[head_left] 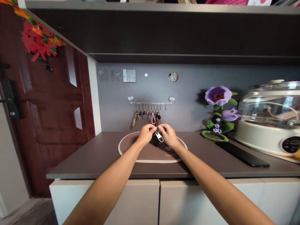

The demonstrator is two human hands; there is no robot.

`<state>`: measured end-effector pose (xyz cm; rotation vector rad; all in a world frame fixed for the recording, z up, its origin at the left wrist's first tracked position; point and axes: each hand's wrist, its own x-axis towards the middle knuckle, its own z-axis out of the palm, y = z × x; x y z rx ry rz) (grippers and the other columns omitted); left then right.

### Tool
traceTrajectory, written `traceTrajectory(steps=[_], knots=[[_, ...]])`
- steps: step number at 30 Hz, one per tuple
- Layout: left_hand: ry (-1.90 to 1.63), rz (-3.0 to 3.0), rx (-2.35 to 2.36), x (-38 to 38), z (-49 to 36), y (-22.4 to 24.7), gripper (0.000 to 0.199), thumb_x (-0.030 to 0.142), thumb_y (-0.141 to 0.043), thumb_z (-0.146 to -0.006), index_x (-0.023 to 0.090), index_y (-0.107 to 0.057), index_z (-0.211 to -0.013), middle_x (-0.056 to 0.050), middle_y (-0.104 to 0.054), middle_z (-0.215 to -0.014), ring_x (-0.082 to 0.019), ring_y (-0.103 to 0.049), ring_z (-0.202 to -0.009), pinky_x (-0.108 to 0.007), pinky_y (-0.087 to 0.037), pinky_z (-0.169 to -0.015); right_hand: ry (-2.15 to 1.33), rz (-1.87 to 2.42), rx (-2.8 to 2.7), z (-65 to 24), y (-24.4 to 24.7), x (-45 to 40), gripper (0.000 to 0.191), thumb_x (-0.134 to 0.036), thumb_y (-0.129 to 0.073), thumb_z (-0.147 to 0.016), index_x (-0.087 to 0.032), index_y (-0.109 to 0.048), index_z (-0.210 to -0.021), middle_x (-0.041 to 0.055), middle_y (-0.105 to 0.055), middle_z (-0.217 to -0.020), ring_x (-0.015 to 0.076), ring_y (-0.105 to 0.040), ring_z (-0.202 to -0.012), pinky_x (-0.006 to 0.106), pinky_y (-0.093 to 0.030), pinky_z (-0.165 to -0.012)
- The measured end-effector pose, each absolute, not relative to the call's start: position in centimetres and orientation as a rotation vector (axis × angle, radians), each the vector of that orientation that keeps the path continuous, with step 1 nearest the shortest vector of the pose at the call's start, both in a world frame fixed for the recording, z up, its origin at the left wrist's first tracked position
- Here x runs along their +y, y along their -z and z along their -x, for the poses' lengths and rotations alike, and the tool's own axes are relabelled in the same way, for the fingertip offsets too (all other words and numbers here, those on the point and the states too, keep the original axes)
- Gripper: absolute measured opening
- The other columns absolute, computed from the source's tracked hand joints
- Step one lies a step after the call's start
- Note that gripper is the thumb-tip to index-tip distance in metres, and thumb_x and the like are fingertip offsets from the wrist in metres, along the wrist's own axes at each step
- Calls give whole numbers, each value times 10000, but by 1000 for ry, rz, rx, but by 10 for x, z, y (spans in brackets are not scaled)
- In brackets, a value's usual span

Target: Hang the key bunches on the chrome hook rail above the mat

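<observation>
Both hands meet above the counter, just below the hook rail (pixel 150 103) on the grey wall. My left hand (pixel 147 133) and my right hand (pixel 168 134) pinch the top of a keychain (pixel 159 136) between thumbs and fingers. A silver metal clasp and a dark fob dangle from it; the small ring at the fingertips is hard to make out. Several bunches of keys (pixel 144 115) hang from the rail behind. Among them are a pink loop (pixel 153 118) and a brown patterned strap (pixel 134 119).
A brown mat (pixel 131 150) with a pale rim lies under my hands. To the right are purple flowers (pixel 219 96), a black phone (pixel 243 154) and a clear-lidded appliance (pixel 260 134). A shelf (pixel 164 31) overhangs the counter. A dark red door (pixel 56 125) stands left.
</observation>
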<state>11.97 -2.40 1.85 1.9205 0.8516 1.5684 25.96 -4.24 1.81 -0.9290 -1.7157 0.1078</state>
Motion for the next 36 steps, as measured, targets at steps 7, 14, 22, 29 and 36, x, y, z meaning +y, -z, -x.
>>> traceTrajectory(steps=[7,14,22,29,36], knots=[[-1629,-1661,793,-24,-120,-20,166,283,-546,-694,125,-595,-707,-6,-580,-635,-108,-505,-603,-226,-390,-607,-507,863,-1603,-258,-15,-40,330,-476,-527,-715,-181,-549,-861,-5,-566,-677,99,-492,-567,228,-393,-535],[-1666,-1615,715,-21,-122,-18,181,296,-569,-686,125,-602,-737,-25,-611,-690,-123,-539,-653,-246,-410,-662,-674,851,-1531,-254,-19,-40,323,-484,-557,-684,-167,-533,-743,-22,-514,-583,82,-435,-495,211,-348,-463],[-1763,-1882,812,-19,-120,-17,237,333,-502,-758,134,-603,-840,-71,-615,-835,-149,-556,-762,-274,-426,-723,-682,789,-1528,-253,-29,-43,297,-480,-528,-709,-189,-474,-736,-43,-474,-583,79,-409,-499,205,-345,-476],[-1886,-2098,1057,-21,-118,-15,244,330,-431,-811,151,-594,-843,-64,-578,-816,-140,-535,-730,-268,-424,-702,-619,905,-1419,-270,-44,-22,303,-505,-468,-734,-206,-450,-778,-53,-453,-564,75,-386,-442,196,-319,-422],[-1825,-2324,1210,-21,-118,-9,278,281,-336,-855,167,-589,-838,-68,-588,-823,-174,-532,-792,-291,-397,-723,-578,950,-1277,-286,-69,18,260,-429,-517,-696,-176,-470,-727,-32,-485,-589,84,-420,-505,211,-355,-488]])
